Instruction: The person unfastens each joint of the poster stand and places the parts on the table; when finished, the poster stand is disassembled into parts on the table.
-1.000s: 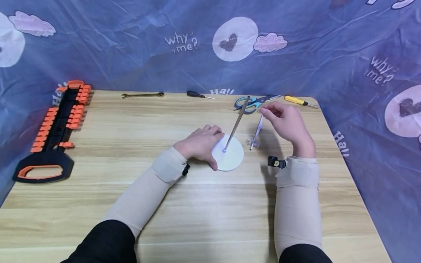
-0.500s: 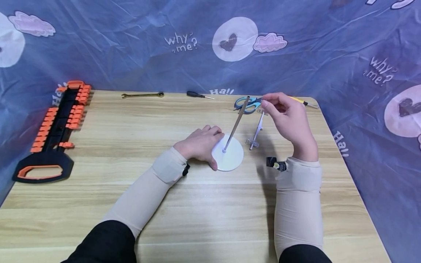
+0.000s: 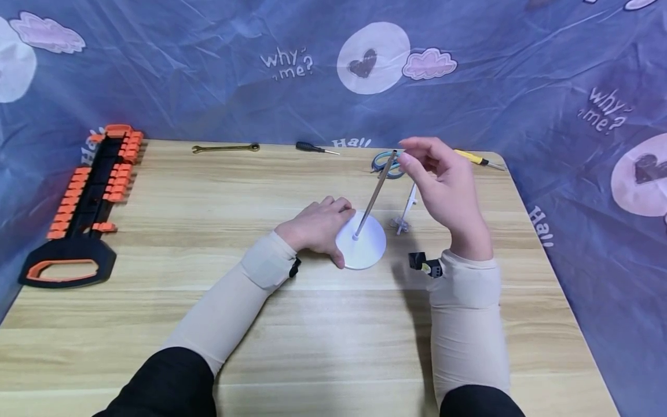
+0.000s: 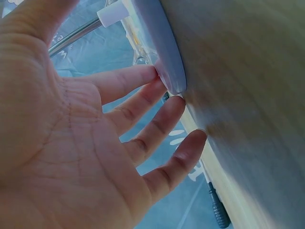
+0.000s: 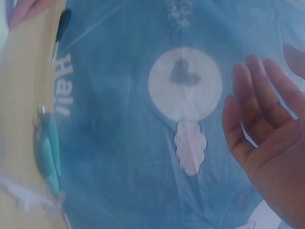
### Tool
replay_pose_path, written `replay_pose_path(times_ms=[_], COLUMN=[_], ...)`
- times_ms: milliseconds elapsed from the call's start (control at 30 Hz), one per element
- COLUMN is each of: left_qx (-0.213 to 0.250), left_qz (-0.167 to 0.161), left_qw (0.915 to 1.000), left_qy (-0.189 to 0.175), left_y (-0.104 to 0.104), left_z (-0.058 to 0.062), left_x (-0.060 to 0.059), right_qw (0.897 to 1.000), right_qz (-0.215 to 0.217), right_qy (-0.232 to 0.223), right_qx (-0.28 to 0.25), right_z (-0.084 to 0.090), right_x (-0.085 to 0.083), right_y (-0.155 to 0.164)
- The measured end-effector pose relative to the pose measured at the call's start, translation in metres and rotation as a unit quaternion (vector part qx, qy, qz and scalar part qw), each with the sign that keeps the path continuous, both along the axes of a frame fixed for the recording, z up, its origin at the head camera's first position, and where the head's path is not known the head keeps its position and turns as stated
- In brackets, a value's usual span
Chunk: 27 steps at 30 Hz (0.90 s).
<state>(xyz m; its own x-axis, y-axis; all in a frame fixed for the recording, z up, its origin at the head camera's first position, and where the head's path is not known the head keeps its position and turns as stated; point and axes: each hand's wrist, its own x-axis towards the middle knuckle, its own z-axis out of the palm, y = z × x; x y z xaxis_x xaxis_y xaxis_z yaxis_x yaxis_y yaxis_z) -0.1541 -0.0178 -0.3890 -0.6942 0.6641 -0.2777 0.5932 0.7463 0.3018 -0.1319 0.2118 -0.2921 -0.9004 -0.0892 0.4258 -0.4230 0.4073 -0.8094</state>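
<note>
The blue backdrop cloth (image 3: pixel 219 87) reads "why me?" and "Ha!!".

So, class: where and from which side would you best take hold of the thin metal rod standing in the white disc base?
Pinch the metal rod near its free upper end, coming from the right. It leans up and rightward from the white disc base, so its tip is beside the right hand, while the left hand holds the base's left edge.

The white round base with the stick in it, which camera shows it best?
The head view. There the whole white round base lies on the table with the metal rod rising from its middle and the left hand on its edge. The left wrist view shows only its rim, close and from the side. The right wrist view does not show it.
</note>
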Motion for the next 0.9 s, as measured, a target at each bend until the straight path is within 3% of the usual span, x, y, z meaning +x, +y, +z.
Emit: replay_pose_path(times_ms=[367,900], left_qx=[0.004,0.004], left_qz=[-0.001,-0.002], left_qw=[1.0,1.0], left_qy=[0.0,-0.001], left_y=[-0.001,-0.001], left_z=[0.0,0.003], left_x=[0.0,0.001], right_qw=[0.993,0.995], right_qz=[0.079,0.099], right_qy=[0.028,0.022], right_qx=[-0.088,0.002], right_z=[0.006,0.01], right_x=[0.009,0.015], right_y=[-0.01,-0.011])
